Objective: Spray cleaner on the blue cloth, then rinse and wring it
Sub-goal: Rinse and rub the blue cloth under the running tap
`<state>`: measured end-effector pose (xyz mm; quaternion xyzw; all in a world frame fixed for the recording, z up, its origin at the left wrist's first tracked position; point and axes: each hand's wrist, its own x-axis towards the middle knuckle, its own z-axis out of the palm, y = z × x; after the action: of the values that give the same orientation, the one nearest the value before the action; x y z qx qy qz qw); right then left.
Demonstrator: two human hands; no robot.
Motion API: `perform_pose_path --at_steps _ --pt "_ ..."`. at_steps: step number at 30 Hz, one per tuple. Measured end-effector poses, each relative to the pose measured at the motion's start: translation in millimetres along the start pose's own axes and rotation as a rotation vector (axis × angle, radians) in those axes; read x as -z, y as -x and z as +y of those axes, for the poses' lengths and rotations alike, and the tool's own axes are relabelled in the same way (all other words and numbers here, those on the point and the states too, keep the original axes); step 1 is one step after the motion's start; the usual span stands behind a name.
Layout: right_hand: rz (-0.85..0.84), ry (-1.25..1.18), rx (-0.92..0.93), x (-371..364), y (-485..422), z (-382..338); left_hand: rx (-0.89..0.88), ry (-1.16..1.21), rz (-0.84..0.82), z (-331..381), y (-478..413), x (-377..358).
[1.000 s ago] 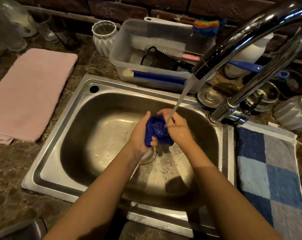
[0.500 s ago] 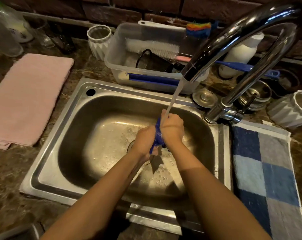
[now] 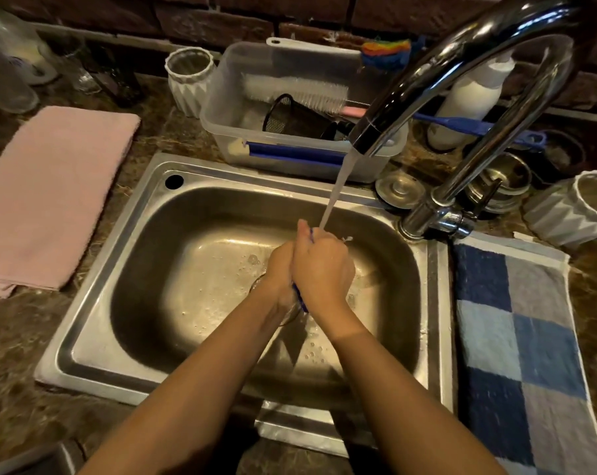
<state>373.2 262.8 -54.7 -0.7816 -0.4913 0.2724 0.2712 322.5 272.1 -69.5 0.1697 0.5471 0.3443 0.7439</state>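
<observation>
My left hand point(image 3: 280, 269) and my right hand point(image 3: 322, 269) are pressed together over the middle of the steel sink point(image 3: 118, 269), both closed on the blue cloth point(image 3: 299, 297). Only thin slivers of the cloth show, one below the palms and one near the fingertips. Water runs from the chrome faucet point(image 3: 427, 90) onto the top of my right hand. A white bottle point(image 3: 468, 101) stands behind the faucet.
A clear plastic tub point(image 3: 235, 132) with brushes sits behind the sink. A pink towel point(image 3: 46, 193) lies on the left counter, a blue checked towel point(image 3: 516, 337) on the right. White ribbed cups point(image 3: 189, 80) point(image 3: 578, 210) and metal bowls point(image 3: 499, 183) stand around the faucet.
My hands have closed tighter together on the cloth, hiding nearly all of it; a second ago a bunched blue wad showed between them. The water keeps running.
</observation>
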Motion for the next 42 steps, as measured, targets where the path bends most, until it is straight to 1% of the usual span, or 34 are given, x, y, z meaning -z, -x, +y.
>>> perform_pose_path --at_steps 2,4,6,7,9,11,13,15,16,19,23,25,28,30,32,33,36,40,42 --pt "-0.008 -0.055 -0.131 -1 -18 3 -0.030 -0.053 0.019 -6 2 1" --pt "-0.077 0.002 -0.166 -1 -34 7 -0.056 -0.122 0.048 -9 3 6" --pt "-0.150 0.044 -0.130 -4 -42 10 -0.028 -0.123 0.045 -8 2 13" --pt "-0.180 0.041 -0.097 -5 -45 11 -0.005 -0.118 0.018 -6 1 16" --pt "-0.234 -0.001 -0.038 -5 -49 14 0.021 -0.131 -0.076 0 1 23" --pt "-0.289 -0.077 0.000 2 -52 18 0.021 -0.195 -0.174 8 3 30" --pt "-0.327 -0.085 0.053 15 -57 20 -0.014 -0.365 -0.208 13 6 36" --pt "-0.366 -0.043 0.156 31 -59 21 -0.058 -0.566 -0.171 17 6 42" --pt "-0.387 -0.074 0.171 39 -59 21 -0.082 -0.651 -0.143 18 5 44" --pt "-0.464 -0.215 0.163 55 -52 19 -0.165 -0.805 -0.097 22 6 46" --pt "-0.476 -0.340 0.133 62 -41 12 -0.264 -0.902 -0.116 25 10 44" --pt "-0.490 -0.356 0.136 65 -39 8 -0.334 -1.022 -0.104 27 10 45" --pt "-0.482 -0.330 0.161 70 -40 7 -0.433 -1.290 -0.088 38 11 51" --pt "-0.478 -0.301 0.195 74 -40 7 -0.510 -1.391 -0.065 45 17 55" --pt "-0.506 -0.271 0.279 82 -39 9 -0.640 -1.402 -0.042 52 24 58" --pt "-0.529 -0.256 0.321 87 -39 10 -0.687 -1.362 -0.038 56 28 61" --pt "-0.629 -0.178 0.385 101 -44 16 -0.732 -1.173 -0.051 62 35 67" --pt "-0.715 0.135 0.367 110 -52 29 -0.759 -1.049 -0.107 69 39 66" --pt "-0.713 0.341 0.353 114 -55 34 -0.721 -1.007 -0.126 71 39 65"
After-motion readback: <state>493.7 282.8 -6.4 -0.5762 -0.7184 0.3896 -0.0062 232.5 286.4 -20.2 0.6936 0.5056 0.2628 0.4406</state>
